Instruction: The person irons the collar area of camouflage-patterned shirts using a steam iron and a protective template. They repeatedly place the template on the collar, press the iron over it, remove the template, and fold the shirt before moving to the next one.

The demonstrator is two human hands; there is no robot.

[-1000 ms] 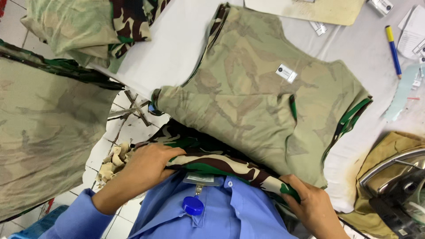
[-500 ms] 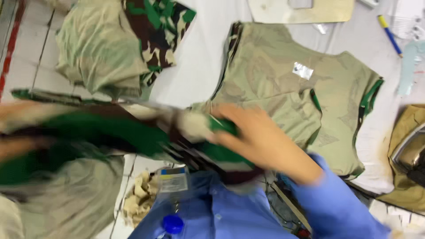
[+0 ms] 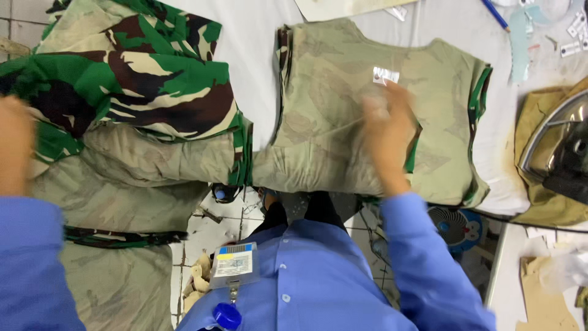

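My right hand [image 3: 386,135] is blurred with motion and lies over an olive, inside-out camouflage garment piece [image 3: 324,92] spread on the white table [image 3: 257,49]. Its fingers reach toward a small white label [image 3: 386,75] on the cloth and hold nothing visible. At the far left edge my left hand [image 3: 15,144], also blurred, touches a green, brown and tan camouflage piece [image 3: 153,79]. That piece lies on top of a stack of olive pieces [image 3: 122,202]. Whether the left hand grips the cloth is not clear.
A steam iron [image 3: 563,153] rests on a tan pad at the right edge. A blue pen [image 3: 495,15] and paper scraps lie at the table's far right. Below the table a small blue fan [image 3: 453,224] stands on the tiled floor. A badge [image 3: 234,263] hangs on my blue shirt.
My left hand has carried the green camouflage piece leftward onto the stack. My right hand has let go of it and swung to the olive garment on the table.
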